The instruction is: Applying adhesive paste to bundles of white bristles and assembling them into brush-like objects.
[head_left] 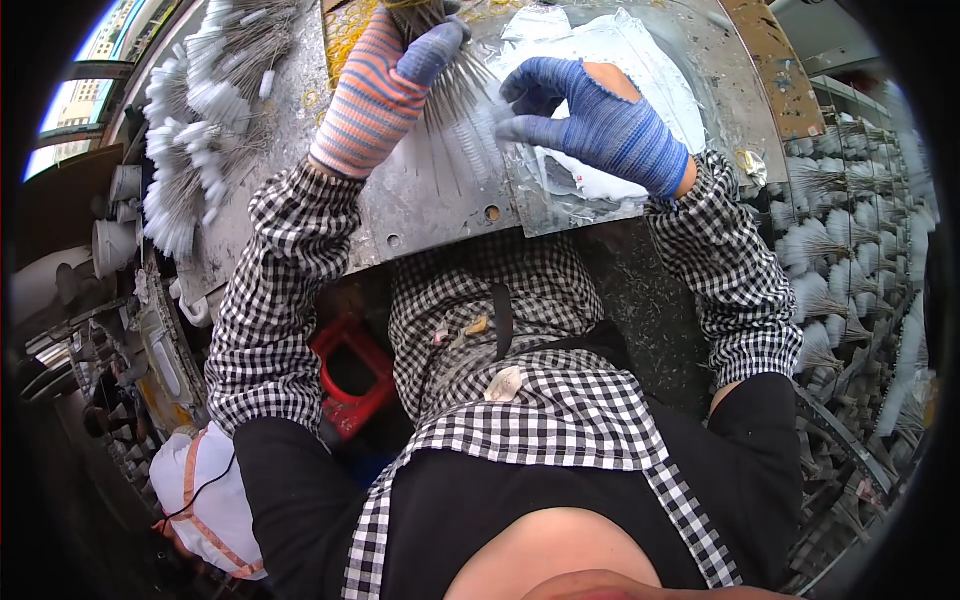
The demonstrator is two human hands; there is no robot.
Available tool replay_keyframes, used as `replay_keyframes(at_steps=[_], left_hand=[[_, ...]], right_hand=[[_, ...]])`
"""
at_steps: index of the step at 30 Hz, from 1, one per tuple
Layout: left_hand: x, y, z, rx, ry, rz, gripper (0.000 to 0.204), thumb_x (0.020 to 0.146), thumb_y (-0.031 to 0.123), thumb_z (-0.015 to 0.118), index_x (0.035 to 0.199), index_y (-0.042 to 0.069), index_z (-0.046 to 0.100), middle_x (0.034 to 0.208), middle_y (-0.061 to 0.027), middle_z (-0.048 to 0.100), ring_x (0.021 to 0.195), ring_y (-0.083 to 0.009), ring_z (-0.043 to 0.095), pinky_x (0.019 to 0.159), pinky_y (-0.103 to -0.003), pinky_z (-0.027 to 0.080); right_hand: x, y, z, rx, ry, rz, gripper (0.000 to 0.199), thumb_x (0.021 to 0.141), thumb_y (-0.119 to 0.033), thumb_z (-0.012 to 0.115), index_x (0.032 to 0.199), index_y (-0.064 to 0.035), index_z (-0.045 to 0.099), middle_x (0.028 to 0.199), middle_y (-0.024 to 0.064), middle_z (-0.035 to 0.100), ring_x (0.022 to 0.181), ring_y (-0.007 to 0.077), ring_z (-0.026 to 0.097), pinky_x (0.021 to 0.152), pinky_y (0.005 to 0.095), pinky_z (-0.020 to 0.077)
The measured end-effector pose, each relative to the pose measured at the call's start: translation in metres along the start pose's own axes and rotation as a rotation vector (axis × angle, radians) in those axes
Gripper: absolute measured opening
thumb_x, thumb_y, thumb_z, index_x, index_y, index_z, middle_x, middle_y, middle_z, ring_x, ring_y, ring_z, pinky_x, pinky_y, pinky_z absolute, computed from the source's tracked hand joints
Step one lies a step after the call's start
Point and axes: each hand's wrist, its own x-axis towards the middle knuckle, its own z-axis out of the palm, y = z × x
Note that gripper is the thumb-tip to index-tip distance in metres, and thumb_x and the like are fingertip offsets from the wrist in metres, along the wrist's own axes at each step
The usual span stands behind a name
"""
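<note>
My left hand point(372, 100), in a pink-and-blue striped glove, is closed around a bundle of thin wire-stemmed brushes point(455, 95) over the metal table point(425, 210). The stems fan out downward from my grip, and pale bristles at their lower end look blurred. Just right of the bundle, my right hand point(610, 130) wears a blue glove with bare skin showing at a gap. Its thumb and fingers curve apart, with nothing visible between them. Beneath this hand lies a white sheet point(650, 70) smeared with a white substance.
White-bristled wire brushes point(205, 105) are heaped at the table's left. Yellow bands point(345, 35) lie behind my left hand. More brush bundles point(845, 240) hang in rows on a rack at right. A red plastic stool point(375, 390) stands below the table edge.
</note>
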Motion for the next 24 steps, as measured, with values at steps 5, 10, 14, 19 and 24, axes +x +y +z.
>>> replay_keyframes(at_steps=[5,10,14,19,24], left_hand=[[0.040,0.006,0.064,0.134,-0.098,0.014,0.035,0.104,0.014,0.061,0.136,0.006,0.052,0.110,0.0030,0.057,0.098,-0.0080,0.051,0.089,-0.025,0.045],[0.065,-0.006,0.081,-0.029,-0.306,-0.020,0.035,0.104,0.011,0.059,0.138,0.006,0.052,0.110,0.0019,0.058,0.099,-0.0078,0.051,0.090,-0.025,0.045],[0.073,-0.020,0.072,0.145,-0.131,0.098,0.034,0.105,0.012,0.058,0.137,0.005,0.052,0.112,0.0008,0.060,0.098,-0.0080,0.053,0.089,-0.024,0.046],[0.076,-0.020,0.080,0.036,-0.102,0.060,0.033,0.107,0.017,0.056,0.136,0.003,0.052,0.112,0.0008,0.060,0.099,-0.0090,0.053,0.090,-0.024,0.045],[0.077,-0.016,0.093,0.146,-0.116,0.204,0.035,0.104,0.007,0.056,0.137,0.003,0.050,0.115,-0.0005,0.059,0.103,-0.0100,0.053,0.093,-0.025,0.046]], right_hand=[[-0.007,0.035,-0.017,-0.165,0.136,0.033,0.033,0.088,-0.023,0.080,0.113,-0.0030,0.070,0.090,0.0078,0.073,0.086,0.0131,0.070,0.084,0.0295,0.0575],[-0.018,0.033,-0.037,-0.080,0.146,0.156,0.026,0.084,-0.022,0.072,0.098,-0.0007,0.069,0.078,0.0096,0.066,0.070,0.0171,0.062,0.067,0.0325,0.0513],[-0.008,0.025,-0.040,-0.083,0.130,0.155,0.029,0.084,-0.024,0.074,0.098,0.0007,0.069,0.077,0.0099,0.067,0.071,0.0191,0.064,0.069,0.0337,0.0526],[-0.002,0.023,-0.034,-0.088,0.153,0.232,0.035,0.084,-0.027,0.076,0.103,0.0008,0.070,0.084,0.0140,0.071,0.076,0.0233,0.068,0.072,0.0359,0.0550],[-0.007,0.038,-0.034,0.000,0.159,0.104,0.031,0.089,-0.023,0.074,0.109,0.0009,0.070,0.092,0.0137,0.072,0.086,0.0210,0.068,0.080,0.0350,0.0539]])
